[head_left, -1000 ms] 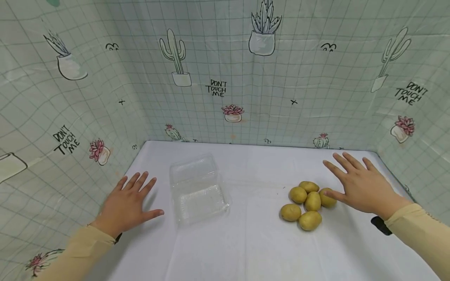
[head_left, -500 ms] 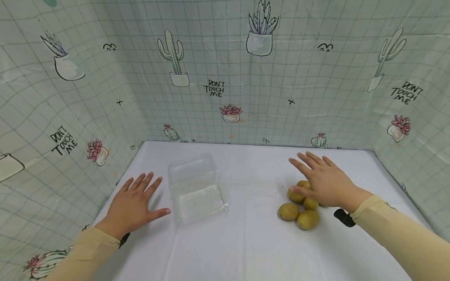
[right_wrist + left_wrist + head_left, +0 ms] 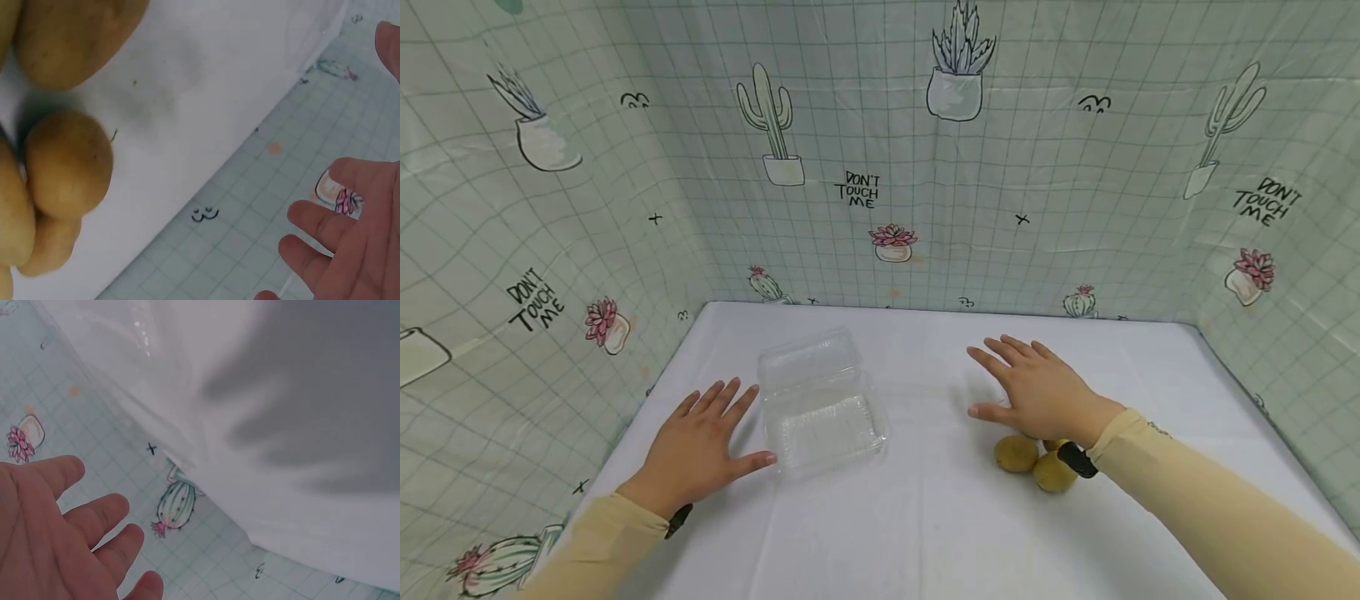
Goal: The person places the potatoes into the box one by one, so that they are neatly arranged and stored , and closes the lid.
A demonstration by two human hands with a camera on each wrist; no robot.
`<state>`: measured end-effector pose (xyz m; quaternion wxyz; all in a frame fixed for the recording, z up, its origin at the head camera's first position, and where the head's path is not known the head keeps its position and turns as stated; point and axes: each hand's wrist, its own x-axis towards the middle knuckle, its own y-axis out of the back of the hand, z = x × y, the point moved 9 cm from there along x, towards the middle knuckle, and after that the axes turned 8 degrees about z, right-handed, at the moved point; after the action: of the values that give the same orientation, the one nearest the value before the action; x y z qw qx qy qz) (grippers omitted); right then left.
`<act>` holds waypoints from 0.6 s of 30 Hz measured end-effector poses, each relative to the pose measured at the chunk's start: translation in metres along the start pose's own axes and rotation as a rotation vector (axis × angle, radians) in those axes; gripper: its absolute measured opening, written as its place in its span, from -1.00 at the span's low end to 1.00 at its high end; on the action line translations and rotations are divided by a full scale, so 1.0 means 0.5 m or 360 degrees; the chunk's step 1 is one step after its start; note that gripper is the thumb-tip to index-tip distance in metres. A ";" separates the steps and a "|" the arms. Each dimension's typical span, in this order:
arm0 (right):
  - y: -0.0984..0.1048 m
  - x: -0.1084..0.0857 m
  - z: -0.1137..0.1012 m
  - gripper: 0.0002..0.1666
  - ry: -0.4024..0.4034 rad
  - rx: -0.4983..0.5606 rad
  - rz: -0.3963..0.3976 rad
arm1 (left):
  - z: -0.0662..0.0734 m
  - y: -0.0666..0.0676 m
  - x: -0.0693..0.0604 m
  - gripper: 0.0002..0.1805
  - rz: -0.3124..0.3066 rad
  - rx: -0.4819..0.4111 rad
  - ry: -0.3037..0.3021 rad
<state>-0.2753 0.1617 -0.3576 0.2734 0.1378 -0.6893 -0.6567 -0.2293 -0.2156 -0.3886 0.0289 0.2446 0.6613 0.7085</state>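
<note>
A clear plastic clamshell box (image 3: pixel 827 425) lies with its lid raised back on the left half of the table. Left of it my left hand (image 3: pixel 696 454) hovers with fingers spread, the thumb near the box's edge; in the left wrist view the palm of that hand (image 3: pixel 50 531) holds nothing. My right hand (image 3: pixel 1037 392) is held above the potatoes (image 3: pixel 1017 454), its fingers extended and apart, hiding several of them from the head view. The right wrist view shows yellow-brown potatoes (image 3: pixel 69 162) clustered on the cloth, apart from the bare right palm (image 3: pixel 356 237).
A white cloth (image 3: pixel 917 517) covers the table. Curtains printed with cacti (image 3: pixel 775 117) on a grid rise behind and on both sides of it. A dark band (image 3: pixel 1077 460) shows at the right wrist.
My right hand has moved left from beside the potatoes to over them. The left hand has shifted slightly right, closer to the box. The box and potatoes stay in place.
</note>
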 end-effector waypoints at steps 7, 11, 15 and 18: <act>-0.040 0.036 -0.041 0.07 0.0022 0.0147 -0.0054 | 0.025 -0.018 0.006 0.06 -0.0002 -0.0114 0.0013; -0.065 0.060 -0.070 0.08 0.0010 0.0259 -0.0107 | 0.037 -0.028 0.007 0.06 0.0001 -0.0168 0.0025; -0.085 0.084 -0.103 0.06 -0.0004 0.0381 -0.0139 | 0.046 -0.039 0.008 0.05 0.0010 -0.0220 0.0044; -0.101 0.099 -0.126 0.03 -0.0021 0.0469 -0.0177 | 0.051 -0.049 0.007 0.06 0.0013 -0.0254 0.0059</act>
<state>-0.2891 0.0772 -0.3984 0.2089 0.2100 -0.7713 -0.5634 -0.2295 -0.1877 -0.4105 0.0333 0.2311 0.6022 0.7634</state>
